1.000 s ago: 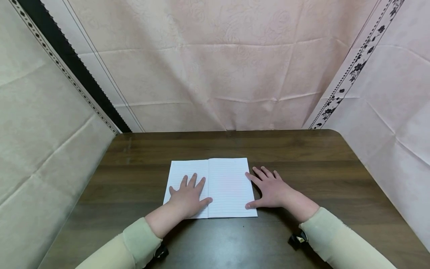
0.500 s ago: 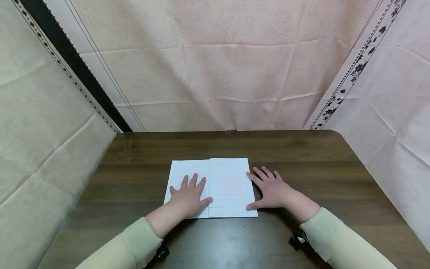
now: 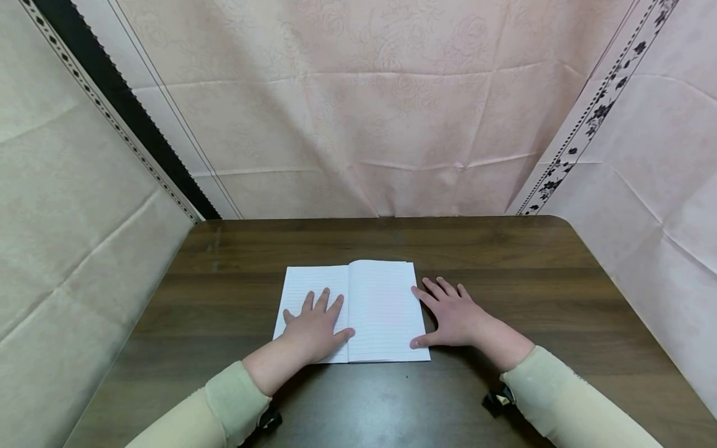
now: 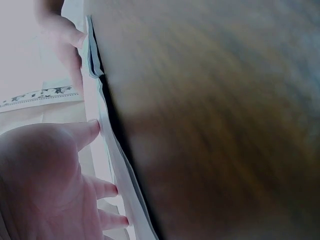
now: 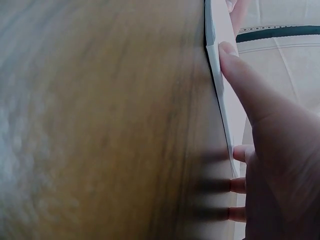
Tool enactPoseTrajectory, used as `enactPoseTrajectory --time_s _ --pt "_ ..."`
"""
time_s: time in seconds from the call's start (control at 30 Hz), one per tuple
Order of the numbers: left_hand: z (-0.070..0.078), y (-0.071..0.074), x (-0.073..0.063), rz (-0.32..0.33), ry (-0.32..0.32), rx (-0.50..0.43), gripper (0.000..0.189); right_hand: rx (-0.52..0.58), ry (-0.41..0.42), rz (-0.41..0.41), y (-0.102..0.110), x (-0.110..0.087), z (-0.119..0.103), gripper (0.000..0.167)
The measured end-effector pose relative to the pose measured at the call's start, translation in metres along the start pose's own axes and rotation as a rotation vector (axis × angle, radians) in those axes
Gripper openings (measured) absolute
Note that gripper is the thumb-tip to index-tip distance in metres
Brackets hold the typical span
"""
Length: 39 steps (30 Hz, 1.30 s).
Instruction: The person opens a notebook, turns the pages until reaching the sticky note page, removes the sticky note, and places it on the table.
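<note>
An open notebook (image 3: 386, 317) with lined white pages lies on a brown wooden surface (image 3: 370, 404), a person's left hand (image 3: 312, 331) resting on its left page and their right hand (image 3: 452, 316) touching the right page's outer edge with thumb and forefinger, the fingers of both hands spread and released.
</note>
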<state>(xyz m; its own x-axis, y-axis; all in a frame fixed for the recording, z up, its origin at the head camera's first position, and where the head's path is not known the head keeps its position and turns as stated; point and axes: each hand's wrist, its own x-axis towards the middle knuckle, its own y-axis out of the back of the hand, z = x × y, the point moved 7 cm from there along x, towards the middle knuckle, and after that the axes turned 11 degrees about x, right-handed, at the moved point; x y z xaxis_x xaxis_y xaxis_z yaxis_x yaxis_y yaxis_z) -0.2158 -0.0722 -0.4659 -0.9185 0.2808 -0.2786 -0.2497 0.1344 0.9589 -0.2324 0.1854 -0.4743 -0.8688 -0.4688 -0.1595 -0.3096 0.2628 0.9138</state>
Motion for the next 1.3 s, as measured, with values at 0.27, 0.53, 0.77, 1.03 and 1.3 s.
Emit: enactPoseTrajectory --time_s 0.27,0.53,0.77,1.03,1.3 --pt "-0.001 0.001 -0.001 0.003 0.0 -0.004 0.076 -0.004 -0.004 -0.006 -0.002 0.002 0.001 0.119" --pt "0.0 0.004 -0.006 0.035 0.0 -0.043 0.075 -0.008 -0.004 0.001 0.002 -0.001 -0.004 0.115" --pt "0.006 0.01 -0.016 0.084 -0.036 -0.006 0.072 -0.005 0.0 0.018 0.001 0.0 -0.002 0.115" --pt "0.02 0.017 -0.026 0.181 -0.102 0.121 0.066 -0.015 -0.023 -0.004 -0.001 0.001 -0.001 0.117" --pt "0.034 0.024 -0.037 0.319 -0.145 0.165 0.053 -0.032 -0.027 0.005 0.0 0.001 -0.002 0.116"
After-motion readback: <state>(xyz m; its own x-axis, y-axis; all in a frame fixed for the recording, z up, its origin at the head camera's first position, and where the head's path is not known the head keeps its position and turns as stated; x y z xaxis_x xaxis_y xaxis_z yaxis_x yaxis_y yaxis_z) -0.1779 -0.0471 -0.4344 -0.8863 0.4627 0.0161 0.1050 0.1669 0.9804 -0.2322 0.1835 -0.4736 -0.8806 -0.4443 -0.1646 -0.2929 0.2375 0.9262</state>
